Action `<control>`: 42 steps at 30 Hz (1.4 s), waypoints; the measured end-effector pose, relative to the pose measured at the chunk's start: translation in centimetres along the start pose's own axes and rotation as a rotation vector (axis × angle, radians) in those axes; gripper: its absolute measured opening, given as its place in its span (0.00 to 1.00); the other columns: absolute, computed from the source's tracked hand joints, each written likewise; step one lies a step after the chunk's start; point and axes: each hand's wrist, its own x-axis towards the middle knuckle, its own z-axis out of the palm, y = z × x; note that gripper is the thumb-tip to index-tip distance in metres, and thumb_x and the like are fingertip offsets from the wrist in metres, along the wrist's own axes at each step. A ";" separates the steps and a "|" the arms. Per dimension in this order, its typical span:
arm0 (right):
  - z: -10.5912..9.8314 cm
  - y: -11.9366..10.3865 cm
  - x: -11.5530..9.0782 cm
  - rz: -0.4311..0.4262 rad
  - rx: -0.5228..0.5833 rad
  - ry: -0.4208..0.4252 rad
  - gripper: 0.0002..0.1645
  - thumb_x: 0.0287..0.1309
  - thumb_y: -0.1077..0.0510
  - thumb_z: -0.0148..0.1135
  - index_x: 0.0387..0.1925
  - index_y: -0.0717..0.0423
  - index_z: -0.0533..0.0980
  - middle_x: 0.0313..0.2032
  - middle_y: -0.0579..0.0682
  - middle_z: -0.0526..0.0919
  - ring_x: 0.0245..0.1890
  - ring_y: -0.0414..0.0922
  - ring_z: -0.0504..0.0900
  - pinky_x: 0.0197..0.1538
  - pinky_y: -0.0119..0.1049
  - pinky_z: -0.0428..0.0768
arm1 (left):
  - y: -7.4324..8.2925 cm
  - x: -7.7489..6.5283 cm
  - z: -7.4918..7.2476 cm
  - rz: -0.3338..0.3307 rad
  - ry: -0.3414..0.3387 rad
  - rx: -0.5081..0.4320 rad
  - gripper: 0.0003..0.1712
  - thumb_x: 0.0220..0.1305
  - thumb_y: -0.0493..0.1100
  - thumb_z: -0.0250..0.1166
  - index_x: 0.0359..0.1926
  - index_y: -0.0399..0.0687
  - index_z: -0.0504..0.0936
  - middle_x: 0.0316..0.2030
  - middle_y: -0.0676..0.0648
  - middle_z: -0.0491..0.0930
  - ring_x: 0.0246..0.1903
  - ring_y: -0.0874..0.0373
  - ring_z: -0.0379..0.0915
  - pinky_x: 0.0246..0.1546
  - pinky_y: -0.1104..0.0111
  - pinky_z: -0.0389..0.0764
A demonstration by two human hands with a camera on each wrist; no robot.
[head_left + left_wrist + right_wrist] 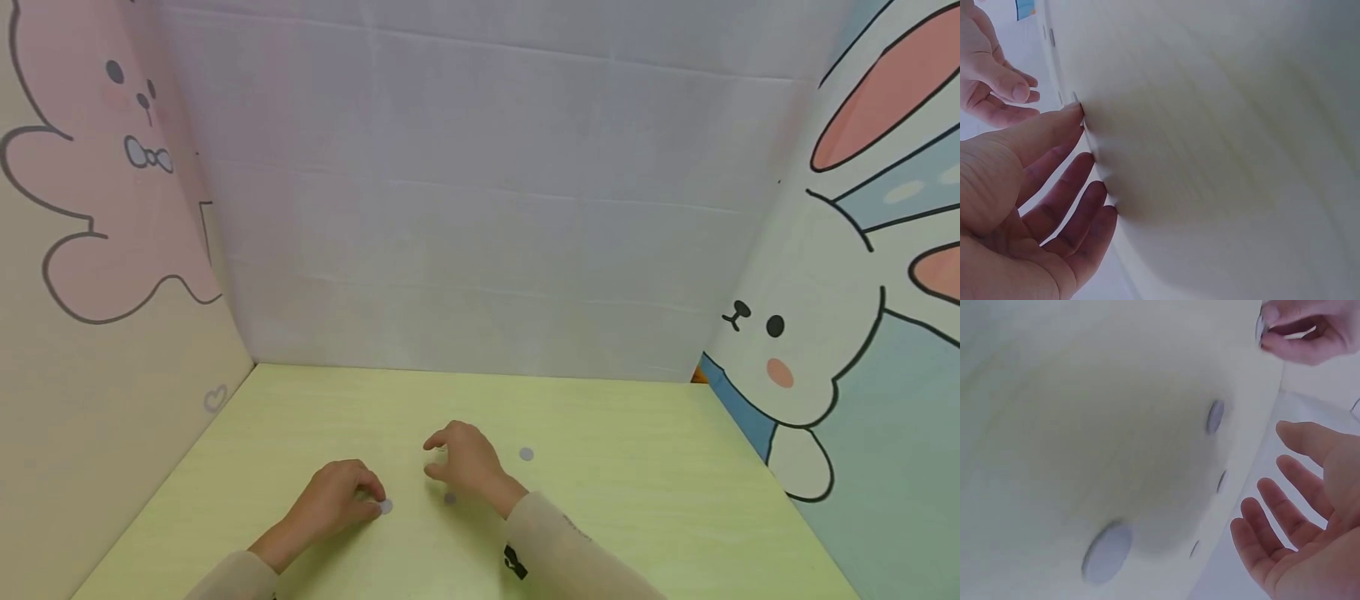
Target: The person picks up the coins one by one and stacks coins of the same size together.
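Note:
My left hand [339, 498] is low over the table, thumb and forefinger pinching the edge of a small grey disc [386, 506]. In the left wrist view the fingertips [1110, 212] of that hand come down on the tabletop, and only a sliver of the disc [1074, 97] shows by the thumb. My right hand [471, 460] hovers above the table to the right, fingers spread and loosely bent, holding nothing. Below it lies a second grey disc [450, 498]. Another disc [527, 454] lies flat to its right.
The pale yellow-green table [637, 517] meets a white cloth wall [480, 208] at the back. Side panels with a pink bear [142, 208] and a white rabbit [817, 367] stand left and right. In the right wrist view, thin discs [1222, 481] lie farther off on the table.

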 end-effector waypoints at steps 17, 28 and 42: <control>0.2 3.0 1.7 0.038 -0.026 -0.016 0.23 0.58 0.55 0.78 0.55 0.56 0.86 0.49 0.54 0.84 0.47 0.50 0.83 0.52 0.42 0.83 | 0.3 -0.4 0.0 -0.030 0.015 -0.005 0.11 0.51 0.44 0.85 0.31 0.61 0.90 0.35 0.62 0.85 0.39 0.58 0.82 0.44 0.59 0.83; 1.1 3.1 2.4 0.071 -0.116 -0.013 0.22 0.60 0.53 0.77 0.55 0.55 0.87 0.49 0.54 0.84 0.48 0.53 0.81 0.50 0.41 0.82 | 0.1 -0.3 0.1 -0.020 0.020 0.005 0.11 0.52 0.44 0.85 0.31 0.62 0.90 0.36 0.62 0.85 0.39 0.59 0.82 0.43 0.61 0.83; 1.5 3.1 2.7 0.127 -0.102 -0.008 0.15 0.62 0.52 0.78 0.49 0.51 0.90 0.48 0.53 0.83 0.47 0.50 0.79 0.47 0.39 0.81 | 0.3 -0.2 0.2 -0.027 0.011 -0.007 0.11 0.51 0.44 0.85 0.30 0.61 0.90 0.36 0.61 0.85 0.40 0.58 0.82 0.46 0.55 0.84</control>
